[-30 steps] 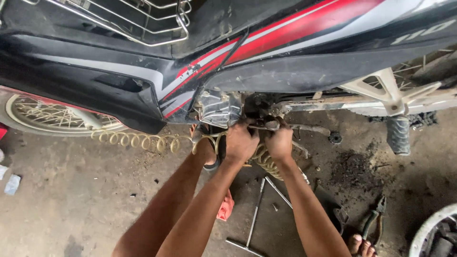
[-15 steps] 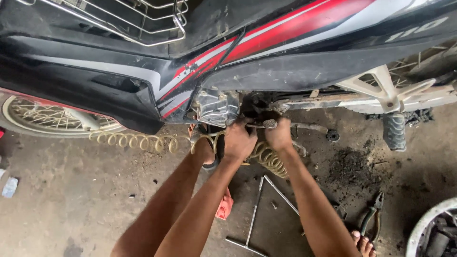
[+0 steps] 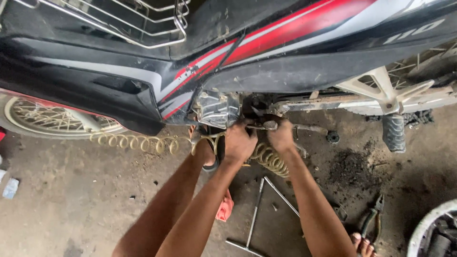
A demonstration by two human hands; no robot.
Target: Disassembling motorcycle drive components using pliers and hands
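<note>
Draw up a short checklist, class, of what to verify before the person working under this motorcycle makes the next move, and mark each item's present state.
1. Both hands on the work: left hand and right hand grip parts under the engine: ok.
2. What the fingers hold: hidden by the hands: cannot tell.
3. Coiled hose clear of the arms: it runs under the wrists: not ok.
4. T-handle wrench nearby on the floor: ok.
5. Pliers nearby: ok.
6. Motorcycle steadily supported: stand out of view: cannot tell.

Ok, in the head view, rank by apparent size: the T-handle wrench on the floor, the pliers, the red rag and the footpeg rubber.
1. T-handle wrench, clearly the longest.
2. and 3. Pliers and footpeg rubber look much alike; not ranked against each other.
4. Red rag, though an arm hides part of it.
</note>
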